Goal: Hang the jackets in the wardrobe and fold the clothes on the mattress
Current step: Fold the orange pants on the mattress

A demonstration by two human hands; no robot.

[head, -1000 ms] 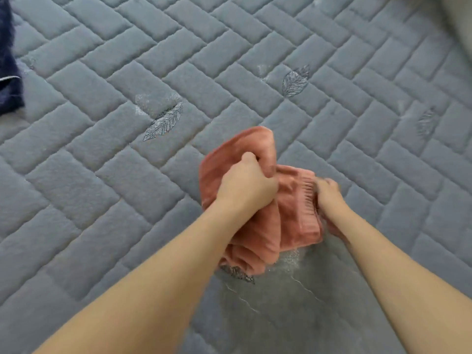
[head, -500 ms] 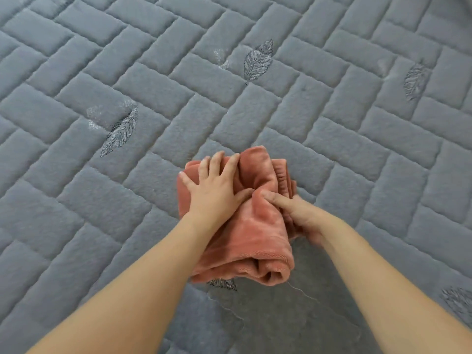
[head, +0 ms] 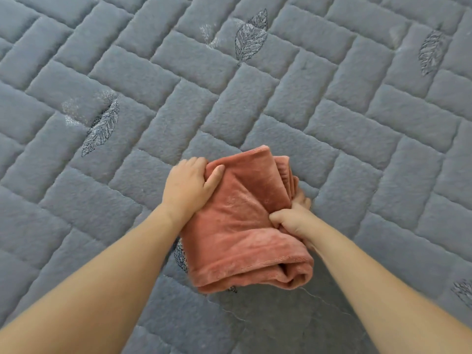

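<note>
Folded pink cloth [head: 245,226] lies lengthwise toward the person on the mattress [head: 127,72], left hand [head: 189,187] gripping its far-left edge, right hand [head: 293,221] pinching its right side, equally near.

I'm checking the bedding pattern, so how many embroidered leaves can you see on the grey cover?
5: one far centre, one far right, one at left, one cut off at the right edge, one mostly hidden under the pink cloth. More may be covered.
</note>
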